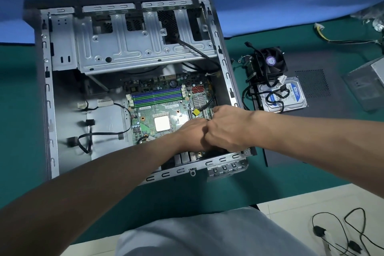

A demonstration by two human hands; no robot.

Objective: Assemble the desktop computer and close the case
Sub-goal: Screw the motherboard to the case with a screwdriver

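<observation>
Two hands meet inside the open computer case (pixel 47 93) in the head view: the left hand (pixel 193 135) and right hand (pixel 226 129) touch knuckle to knuckle over the near right corner of the motherboard (pixel 166 108). Their fingers point down out of sight, so I cannot tell either grip or anything it holds. The case lies on the green tabletop (pixel 18 110). Right of the case, a cooler fan (pixel 270 62) and hard drive (pixel 291 97) rest on the dark side panel (pixel 332 131); a blurred grey box (pixel 367 87) beyond is cut off.

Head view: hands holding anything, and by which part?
Cannot tell: left hand and right hand meet low over the motherboard inside the case; their fingers point down, hidden, so any held part is unseen.
</observation>
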